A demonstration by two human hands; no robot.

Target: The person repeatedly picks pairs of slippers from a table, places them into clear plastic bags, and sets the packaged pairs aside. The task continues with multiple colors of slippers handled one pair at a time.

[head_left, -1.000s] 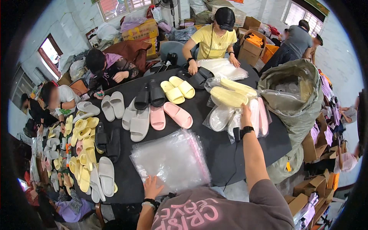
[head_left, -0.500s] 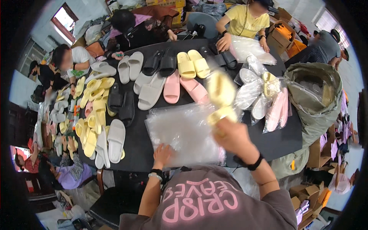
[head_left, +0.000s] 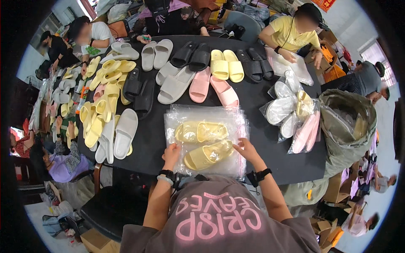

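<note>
A pair of yellow slippers (head_left: pixel 206 155) lies sideways, one above the other, on a stack of clear plastic bags (head_left: pixel 198 113) in front of me. Glossy plastic catches light around the pair; whether they are inside the top bag I cannot tell. My left hand (head_left: pixel 171 155) has its fingers curled on the left edge of the top clear plastic bag. At the right end of the lower slipper is my right hand (head_left: pixel 248 151), its thumb and fingers apart, touching the slipper's end and the plastic.
Beyond the bags stand rows of grey, black, pink and yellow slippers (head_left: pixel 219 63). More loose slippers (head_left: pixel 101 118) heap at left. Bagged slippers (head_left: pixel 291 105) lie at right beside a large green sack (head_left: pixel 350 118). Co-workers sit around the dark table (head_left: pixel 270 164); one handles clear bags (head_left: pixel 291 67).
The yellow slippers, held up in my right hand before, now lie on the bag stack. My left hand has moved up along the bags' left side. The view has shifted.
</note>
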